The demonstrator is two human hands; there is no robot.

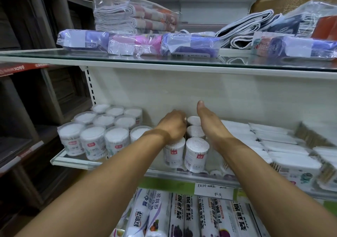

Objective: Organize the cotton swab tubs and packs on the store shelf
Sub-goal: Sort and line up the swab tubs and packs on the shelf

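You are reaching both arms into the middle shelf [116,165], where the cotton swab tubs are standing. Your left hand [173,125] is lying over the tops of the left column of the central tubs [196,153], palm down, its fingers curling down past the tubs at the back; whether they are actually clasping one cannot be determined, since the fingertips are hidden behind the hand. Your right hand [209,123] is standing on edge against the right side of the same cluster, thumb pointing up and fingers held straight, bracing the tubs rather than grasping any of them.

The central tubs are sitting in two columns running front to back, touching one another, between your two hands. A larger block of tubs [102,127] is standing to the left on the same shelf, arranged in rows, with a small gap separating it from the central cluster. To the right, the flat swab packs [269,142] are lying stacked and overlapping, just beside your right wrist.

On the glass shelf above, wrapped packets [135,44] and folded towels [135,16] are lying. Below, rolls of plastic wrap [193,216] are standing behind a handwritten price tag [214,191].
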